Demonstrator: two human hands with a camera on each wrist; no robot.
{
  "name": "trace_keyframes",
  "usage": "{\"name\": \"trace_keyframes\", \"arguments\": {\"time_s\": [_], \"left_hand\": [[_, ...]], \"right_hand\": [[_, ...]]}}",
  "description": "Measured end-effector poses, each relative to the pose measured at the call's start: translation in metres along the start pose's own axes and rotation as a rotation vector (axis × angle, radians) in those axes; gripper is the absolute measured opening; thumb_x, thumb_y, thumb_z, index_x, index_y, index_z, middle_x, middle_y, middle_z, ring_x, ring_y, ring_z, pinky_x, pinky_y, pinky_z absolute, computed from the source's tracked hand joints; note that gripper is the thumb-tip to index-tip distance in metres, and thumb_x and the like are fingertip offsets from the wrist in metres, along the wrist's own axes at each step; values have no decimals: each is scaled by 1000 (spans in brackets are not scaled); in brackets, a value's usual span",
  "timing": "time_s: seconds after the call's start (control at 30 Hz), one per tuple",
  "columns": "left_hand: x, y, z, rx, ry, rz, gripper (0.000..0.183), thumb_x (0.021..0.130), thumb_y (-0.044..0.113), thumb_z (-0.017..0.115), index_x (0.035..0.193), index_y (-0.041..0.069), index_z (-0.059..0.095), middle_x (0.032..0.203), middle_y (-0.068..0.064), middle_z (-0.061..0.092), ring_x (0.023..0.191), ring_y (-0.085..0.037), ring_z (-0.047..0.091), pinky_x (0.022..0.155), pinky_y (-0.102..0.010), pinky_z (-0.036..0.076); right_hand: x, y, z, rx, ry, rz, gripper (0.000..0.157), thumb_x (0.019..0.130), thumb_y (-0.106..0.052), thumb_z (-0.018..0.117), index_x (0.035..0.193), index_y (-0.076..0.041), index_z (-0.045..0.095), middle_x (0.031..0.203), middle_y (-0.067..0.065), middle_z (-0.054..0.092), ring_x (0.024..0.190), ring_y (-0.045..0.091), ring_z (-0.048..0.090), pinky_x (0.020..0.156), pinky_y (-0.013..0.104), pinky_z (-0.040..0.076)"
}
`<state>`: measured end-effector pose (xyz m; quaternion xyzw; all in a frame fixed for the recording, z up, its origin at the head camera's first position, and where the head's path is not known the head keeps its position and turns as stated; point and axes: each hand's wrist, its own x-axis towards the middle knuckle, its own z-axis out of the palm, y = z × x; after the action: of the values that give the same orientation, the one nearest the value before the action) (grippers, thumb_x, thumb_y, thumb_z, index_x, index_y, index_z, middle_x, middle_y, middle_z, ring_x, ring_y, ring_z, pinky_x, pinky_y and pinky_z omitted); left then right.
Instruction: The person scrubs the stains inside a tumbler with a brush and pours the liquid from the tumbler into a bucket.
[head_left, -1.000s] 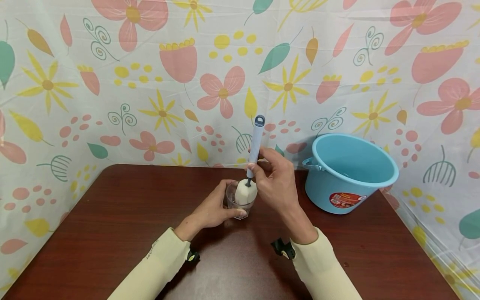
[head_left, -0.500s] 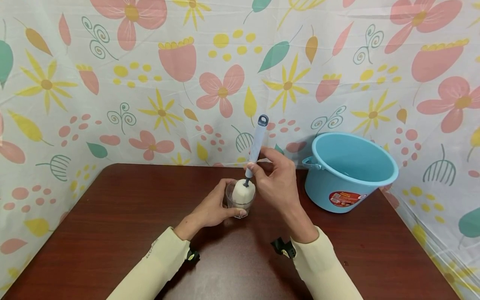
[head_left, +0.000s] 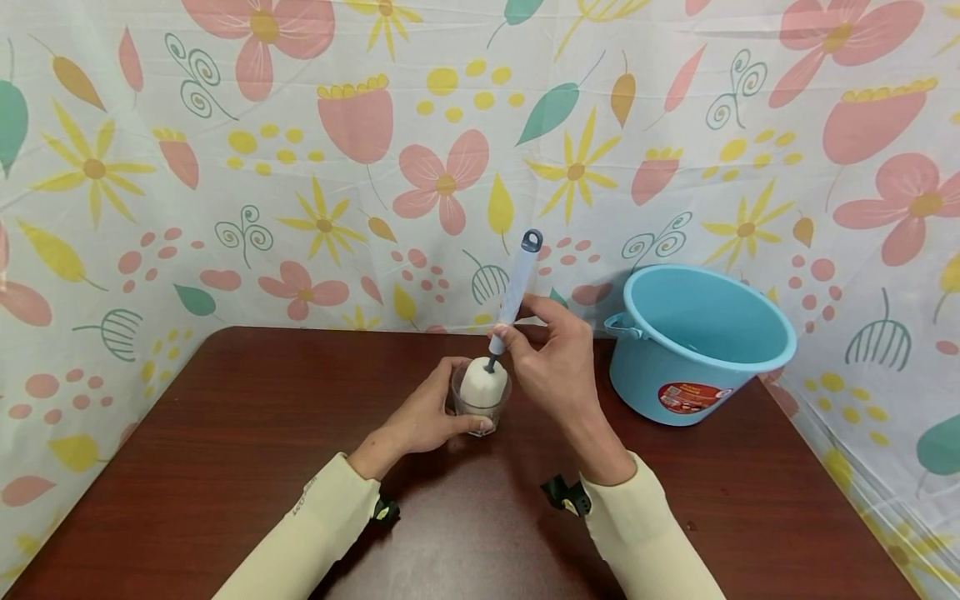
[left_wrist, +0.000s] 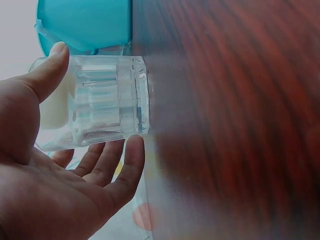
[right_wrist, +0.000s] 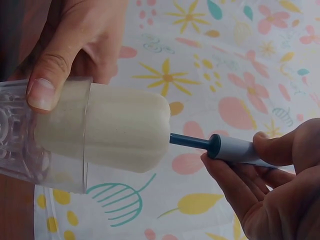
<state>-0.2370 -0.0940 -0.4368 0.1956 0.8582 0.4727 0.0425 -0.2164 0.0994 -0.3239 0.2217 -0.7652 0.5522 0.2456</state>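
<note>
the clear tumbler [left_wrist: 102, 97] is glossy, glass or hard plastic; the sponge head [right_wrist: 125, 127] looks matt, smooth foam; its handle [head_left: 517, 283] smooth plastic. the bucket [head_left: 636, 379] is smooth, faintly shiny plastic, the tabletop [head_left: 262, 417] glossy wood grain, the floral backdrop [head_left: 285, 158] creased cloth.

A brown table [head_left: 262, 433] is carrying a blue bucket [head_left: 652, 367] and, to its left, an upright clear glass [left_wrist: 102, 102].

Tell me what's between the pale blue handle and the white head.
A short dark rod joins the handle to the head, clearest in the right wrist view.
</note>
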Motion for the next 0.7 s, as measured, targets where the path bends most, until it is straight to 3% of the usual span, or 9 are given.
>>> {"name": "trace_keyframes", "arguments": {"time_s": [0.4,0.7], "left_hand": [[-1,0,0,-14,-6,-1,90,78,39,88,146,20,34,138,1,53,119,-15,56,104,-40,44],[0,0,0,-28,-12,0,89,78,38,88,147,20,34,137,1,53,120,-15,56,105,-41,43]], "right_hand": [[-1,1,1,-4,6,45,35,90,-1,74,124,-10,68,108,6,71,96,24,77,79,30,60],[-1,3,2,12,15,52,27,93,0,70,119,-7,67,103,9,69,94,17,77,80,29,60]]}}
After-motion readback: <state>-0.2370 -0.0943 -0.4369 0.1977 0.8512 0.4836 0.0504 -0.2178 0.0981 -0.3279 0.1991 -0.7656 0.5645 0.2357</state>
